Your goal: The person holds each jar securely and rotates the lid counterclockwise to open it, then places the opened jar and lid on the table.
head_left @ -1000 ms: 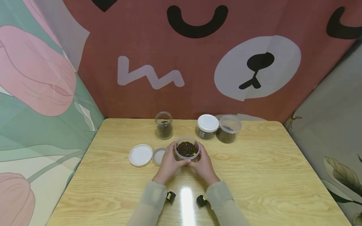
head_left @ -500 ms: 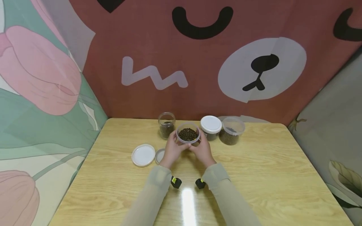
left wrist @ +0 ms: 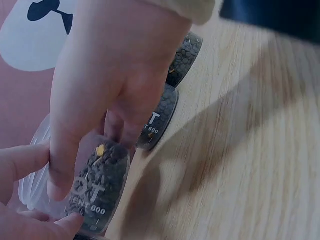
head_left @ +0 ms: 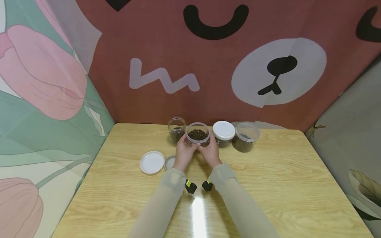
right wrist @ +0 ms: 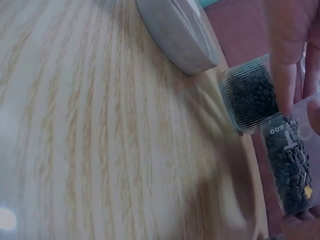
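Note:
A clear plastic tub (head_left: 187,135) of dark brown pellets (head_left: 197,134) stands upright and open at the top between both hands. White lettering on its wall (left wrist: 89,192) ends in "600", and a small yellow piece (right wrist: 307,192) shows among the pellets. The left hand (head_left: 184,152) grips its left side, and the right hand (head_left: 211,152) grips its right side, thumbs at the front. The tub sits in the back row, between a glass jar (head_left: 176,136) and a white-lidded tub (head_left: 223,130). Whether its base touches the table cannot be told.
Another open clear tub (head_left: 244,145) of dark pellets stands right of the white-lidded one. At front left lie a white lid (head_left: 152,162) and a smaller greyish lid (head_left: 170,162), partly hidden by the left hand. A patterned cloth wall (head_left: 160,105) rises behind the wooden table (head_left: 282,178).
Both hands have carried the tub away from the person, toward the back edge, into the gap between the glass jar and the white-lidded tub. The grip stays the same; the head view shifts slightly.

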### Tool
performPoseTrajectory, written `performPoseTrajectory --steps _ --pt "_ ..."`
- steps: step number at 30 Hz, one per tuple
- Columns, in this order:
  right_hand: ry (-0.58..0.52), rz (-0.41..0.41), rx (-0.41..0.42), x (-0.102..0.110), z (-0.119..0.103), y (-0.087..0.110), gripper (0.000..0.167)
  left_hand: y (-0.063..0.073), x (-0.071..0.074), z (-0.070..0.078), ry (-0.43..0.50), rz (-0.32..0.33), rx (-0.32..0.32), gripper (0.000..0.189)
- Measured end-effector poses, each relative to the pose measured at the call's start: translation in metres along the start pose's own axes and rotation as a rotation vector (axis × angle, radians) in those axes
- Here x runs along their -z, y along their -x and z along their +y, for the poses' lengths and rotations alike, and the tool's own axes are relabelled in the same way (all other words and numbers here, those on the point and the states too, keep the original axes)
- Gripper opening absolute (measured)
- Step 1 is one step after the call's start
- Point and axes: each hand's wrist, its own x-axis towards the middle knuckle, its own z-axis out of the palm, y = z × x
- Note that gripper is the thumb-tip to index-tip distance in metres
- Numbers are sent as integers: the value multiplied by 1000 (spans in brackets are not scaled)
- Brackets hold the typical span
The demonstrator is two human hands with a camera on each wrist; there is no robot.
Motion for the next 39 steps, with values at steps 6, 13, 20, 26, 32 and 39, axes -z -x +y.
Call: performPoseTrajectory --steps 6,13,20,26,32,39 --pt "12 22 0 -4 7 -5 85 -5 -7 -5 -77 55 13 69" --pt "-14 42 -2 -9 12 -6 87 -8 -9 -11 -137 85 33 66" --pt "-27 62 -6 -16 18 -7 91 -7 -10 -14 -127 116 84 66" --pt "-48 64 -9 -18 21 -8 90 -9 -13 -18 -107 146 123 66" --pt "-7 27 -31 -16 21 -11 91 -7 -15 -18 -44 177 135 64" --pt "21 30 -45 -14 24 -14 94 -4 -20 -23 107 186 143 62"
